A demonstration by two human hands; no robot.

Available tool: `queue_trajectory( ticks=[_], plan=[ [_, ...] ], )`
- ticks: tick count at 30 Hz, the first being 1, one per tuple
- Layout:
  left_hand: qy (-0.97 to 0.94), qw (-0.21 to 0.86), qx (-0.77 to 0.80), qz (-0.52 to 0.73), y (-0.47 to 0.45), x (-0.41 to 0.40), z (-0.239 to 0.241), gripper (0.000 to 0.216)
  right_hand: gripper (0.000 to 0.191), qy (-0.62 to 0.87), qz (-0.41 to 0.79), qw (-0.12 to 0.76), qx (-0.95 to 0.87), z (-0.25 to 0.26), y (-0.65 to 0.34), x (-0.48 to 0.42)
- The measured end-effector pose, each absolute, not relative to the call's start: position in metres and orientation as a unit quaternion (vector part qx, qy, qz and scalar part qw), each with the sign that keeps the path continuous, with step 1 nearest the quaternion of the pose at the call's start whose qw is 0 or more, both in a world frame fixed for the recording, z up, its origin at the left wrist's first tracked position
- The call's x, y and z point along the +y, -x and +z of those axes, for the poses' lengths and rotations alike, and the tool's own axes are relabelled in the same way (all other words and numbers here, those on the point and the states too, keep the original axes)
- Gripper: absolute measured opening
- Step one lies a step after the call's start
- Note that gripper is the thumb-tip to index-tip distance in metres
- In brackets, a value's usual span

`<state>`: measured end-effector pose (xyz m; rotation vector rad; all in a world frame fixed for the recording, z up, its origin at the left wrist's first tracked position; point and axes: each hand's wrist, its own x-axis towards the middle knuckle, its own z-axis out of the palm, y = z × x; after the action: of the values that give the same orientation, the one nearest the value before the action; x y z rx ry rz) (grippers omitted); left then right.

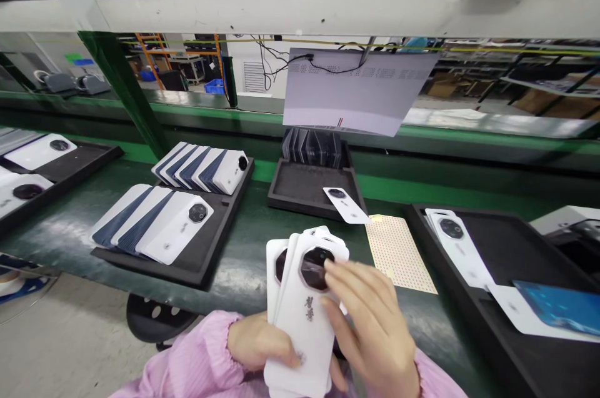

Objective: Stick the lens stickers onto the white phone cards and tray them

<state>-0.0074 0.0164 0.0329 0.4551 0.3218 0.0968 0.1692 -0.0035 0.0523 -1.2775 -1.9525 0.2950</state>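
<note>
My left hand [262, 342] is closed around a fanned stack of white phone back covers [304, 335], its thumb on the front near the bottom. Each visible cover in the stack has a large dark round camera area near its top, and the front one bears dark characters below it. My right hand [375, 317] is at the stack's right side, fingers stretched out and thumb apart. Its fingertips touch the camera area's right edge, while the thumb tip lies over the cover below. Whatever is under its palm is hidden.
Black trays hold rows of white covers [175, 229] at left. A rear tray [300, 182] contains dark-edged pieces, with one cover [345, 205] across its corner. A dotted sticker sheet [398, 253] lies near the right tray [510, 235], which holds covers and blue film [562, 307].
</note>
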Motion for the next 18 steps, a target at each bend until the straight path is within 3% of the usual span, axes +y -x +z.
queue_trajectory(
  ticks=[2, 4, 8, 13, 18],
  plan=[
    [-0.209, 0.964, 0.157, 0.042, 0.007, 0.013, 0.028, 0.054, 0.051, 0.577, 0.147, 0.353, -0.722, 0.048, -0.169, 0.001],
    [-0.191, 0.968, 0.158, 0.036, 0.007, 0.008, 0.021, 0.062, 0.061, 0.616, 0.253, 0.323, -0.673, 0.04, -0.171, 0.006],
    [-0.134, 0.973, 0.185, 0.044, 0.013, -0.004, 0.008, 0.066, 0.027, 0.622, 0.466, 0.359, -0.517, 0.016, -0.193, 0.014],
    [-0.087, 0.968, 0.21, 0.105, 0.031, -0.009, 0.006, 0.061, 0.03, 0.691, 0.439, 0.479, -0.317, -0.009, -0.24, 0.011],
    [-0.092, 0.967, 0.21, 0.11, 0.037, 0.002, 0.008, 0.06, 0.034, 0.716, 0.417, 0.359, -0.43, -0.044, -0.242, 0.02]
  ],
)
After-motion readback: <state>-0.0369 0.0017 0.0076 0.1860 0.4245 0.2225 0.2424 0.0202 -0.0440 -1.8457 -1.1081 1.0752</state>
